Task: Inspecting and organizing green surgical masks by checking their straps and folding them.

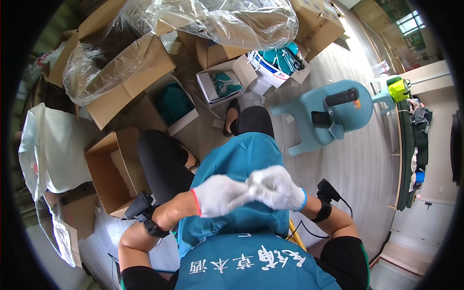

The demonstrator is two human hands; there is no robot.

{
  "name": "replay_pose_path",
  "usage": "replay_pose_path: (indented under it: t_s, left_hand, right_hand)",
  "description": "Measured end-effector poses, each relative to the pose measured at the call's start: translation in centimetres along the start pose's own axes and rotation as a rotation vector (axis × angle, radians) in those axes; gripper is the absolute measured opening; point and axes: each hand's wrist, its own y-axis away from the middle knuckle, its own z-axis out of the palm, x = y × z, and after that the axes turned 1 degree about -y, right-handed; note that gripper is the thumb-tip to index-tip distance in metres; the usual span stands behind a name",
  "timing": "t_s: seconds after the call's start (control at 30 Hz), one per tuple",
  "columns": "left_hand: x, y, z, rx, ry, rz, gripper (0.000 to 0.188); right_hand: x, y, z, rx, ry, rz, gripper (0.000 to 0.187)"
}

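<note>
Both my hands wear white knitted gloves and meet over the teal apron (pixel 241 157) on my lap. My left hand (pixel 222 195), in a glove with a red cuff edge, points to the right with its fingers pressed together. Against its fingertips rests my right hand (pixel 276 187), its glove edged in blue and its fingers curled closed. Whether anything small sits between the fingertips cannot be made out, white on white. Dark straps with black devices (pixel 328 191) circle both my forearms.
An open brown carton (pixel 116 169) stands left of my knee. Ahead are smaller boxes of folded teal cloth (pixel 174 104) and large cartons lined with clear plastic (pixel 251 24). On my right, a blue plastic stool (pixel 314 133) bears a black bottle (pixel 341 97) and a phone-like dark object.
</note>
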Motion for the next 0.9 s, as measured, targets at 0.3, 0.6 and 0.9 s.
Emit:
replay_pose_path:
  t_s: [0.3,0.6,0.9]
  left_hand:
    - [6.0,5.4,-0.6,-0.274,0.060,0.200,0.030]
    - [5.3,10.2,-2.3,-0.276,0.195,0.017,0.028]
    - [0.9,16.3,-6.3,0.053,0.429,-0.156,0.023]
  right_hand:
    - [-6.4,3.0,0.0,-0.617,-0.139,0.084,0.035]
    - [-7.3,4.3,-1.3,-0.521,-0.088,0.224,0.039]
    - [-4.1,4.1,-4.6,0.000,-0.361,0.482,0.010]
